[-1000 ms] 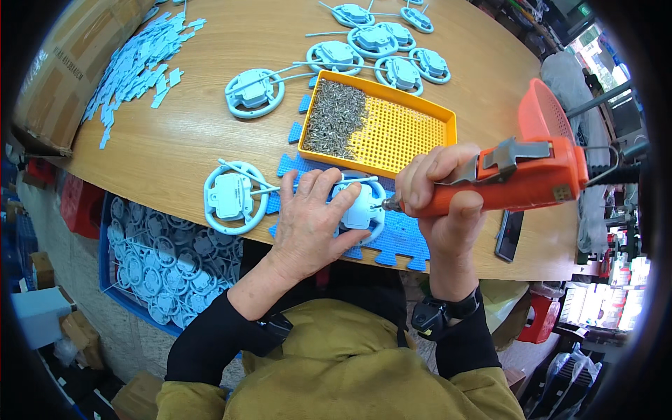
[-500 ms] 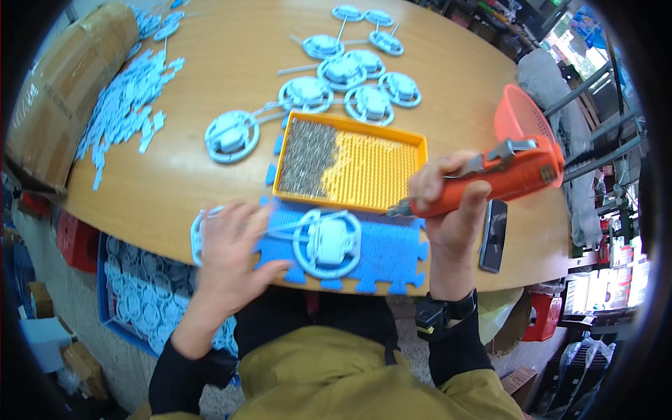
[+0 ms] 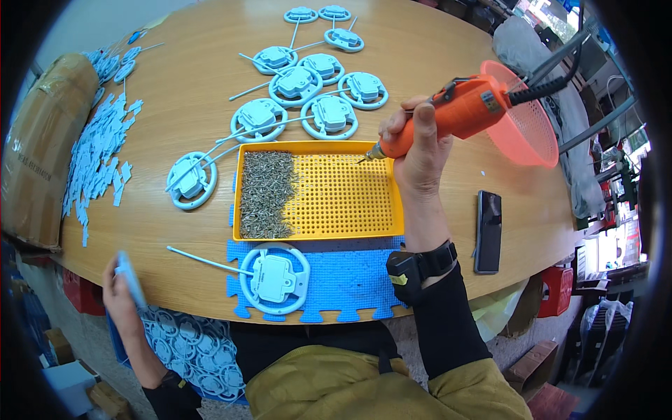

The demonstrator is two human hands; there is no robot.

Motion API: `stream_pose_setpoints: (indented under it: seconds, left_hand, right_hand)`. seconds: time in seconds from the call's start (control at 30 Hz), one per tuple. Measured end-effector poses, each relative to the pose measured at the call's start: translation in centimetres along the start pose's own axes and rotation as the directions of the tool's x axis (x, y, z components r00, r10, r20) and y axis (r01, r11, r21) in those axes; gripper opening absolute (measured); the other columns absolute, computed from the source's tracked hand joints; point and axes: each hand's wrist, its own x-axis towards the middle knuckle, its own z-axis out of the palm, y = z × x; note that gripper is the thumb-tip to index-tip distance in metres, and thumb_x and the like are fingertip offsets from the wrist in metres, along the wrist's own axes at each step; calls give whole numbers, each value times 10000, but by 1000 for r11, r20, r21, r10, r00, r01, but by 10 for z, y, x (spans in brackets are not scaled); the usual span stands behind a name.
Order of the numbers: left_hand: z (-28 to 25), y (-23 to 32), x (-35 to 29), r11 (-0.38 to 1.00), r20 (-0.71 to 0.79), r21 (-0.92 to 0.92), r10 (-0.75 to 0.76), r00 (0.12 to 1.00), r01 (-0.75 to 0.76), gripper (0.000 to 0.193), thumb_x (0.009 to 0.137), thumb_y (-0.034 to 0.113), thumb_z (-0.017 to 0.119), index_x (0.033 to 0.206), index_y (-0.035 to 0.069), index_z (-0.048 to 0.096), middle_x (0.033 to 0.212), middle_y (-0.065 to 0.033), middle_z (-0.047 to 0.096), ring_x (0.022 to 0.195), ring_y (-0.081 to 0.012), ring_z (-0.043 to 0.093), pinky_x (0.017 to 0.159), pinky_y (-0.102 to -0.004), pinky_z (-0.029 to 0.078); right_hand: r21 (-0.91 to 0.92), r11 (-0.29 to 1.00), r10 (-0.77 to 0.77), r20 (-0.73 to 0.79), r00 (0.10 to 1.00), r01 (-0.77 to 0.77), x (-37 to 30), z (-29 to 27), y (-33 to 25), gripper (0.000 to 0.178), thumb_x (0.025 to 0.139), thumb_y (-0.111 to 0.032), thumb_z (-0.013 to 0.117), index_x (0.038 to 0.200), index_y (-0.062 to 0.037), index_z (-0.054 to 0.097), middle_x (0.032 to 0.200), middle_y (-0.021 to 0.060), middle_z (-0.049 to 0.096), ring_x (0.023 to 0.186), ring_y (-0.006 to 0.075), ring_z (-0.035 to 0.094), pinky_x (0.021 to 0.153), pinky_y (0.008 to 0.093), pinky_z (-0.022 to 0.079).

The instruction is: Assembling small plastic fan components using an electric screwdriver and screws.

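My right hand is wrapped round an orange electric screwdriver. Its bit points left, over the perforated part of a yellow tray. Small metal screws are heaped in the tray's left end. Beyond the table's front left edge, my left hand grips a light blue plastic piece, seen nearly edge-on, its full shape unclear. On a blue foam mat lies a light blue wheel-shaped plastic part with a thin rod sticking out to the left; neither hand touches it.
Several similar wheel-shaped parts lie behind the tray. At left are a pile of light blue strips and a taped cardboard box. A crate of light blue parts stands below; a phone and pink basket are at right.
My left hand has gone from beside the mat to beyond the table's left front edge, now holding a light blue piece. The screwdriver's tip has moved up over the tray. The whole view has shifted.
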Motion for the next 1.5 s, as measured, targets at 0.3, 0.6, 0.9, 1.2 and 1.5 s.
stream_pose_setpoints:
  seconds: [0.3,0.6,0.9,1.2,1.5]
  left_hand:
    - [131,132,-88,581,742,-131,595,309,-803,487,628,216,715,1088,98,605,1164,-118,522,1139,-360,500,912,-503,432]
    - [192,154,-105,534,795,-33,526,301,-845,642,636,332,762,1180,73,539,1248,-141,479,1259,-355,399,1044,-558,272]
    - [196,134,-106,616,728,16,533,431,-788,556,591,328,811,1032,61,602,1255,-142,477,1244,-353,399,1058,-566,244]
    - [195,134,-110,623,737,20,519,433,-782,550,601,336,807,1033,64,601,1255,-136,465,1255,-346,384,1071,-560,222]
    - [198,133,-109,622,745,16,515,424,-783,567,594,326,811,1057,78,600,1260,-126,464,1262,-344,379,1065,-583,218]
  right_hand:
    - [-75,995,65,33,997,-63,-1,-5,11,378,817,-409,710,847,-86,516,633,38,521,552,155,509,554,322,443]
    - [25,1000,16,81,997,-18,-5,7,-27,413,815,-407,716,924,-70,506,664,40,534,565,139,531,514,264,441]
    - [-137,977,199,319,927,-162,-84,28,-75,636,791,-679,546,939,-62,494,616,14,481,485,120,465,463,267,386]
    - [29,948,291,310,905,-315,-99,27,-73,537,775,-434,750,998,-20,492,656,52,523,566,120,504,468,229,386]
    - [-286,944,245,265,933,-167,-106,36,-69,590,782,-607,639,930,-60,476,624,37,503,505,135,474,457,264,389]
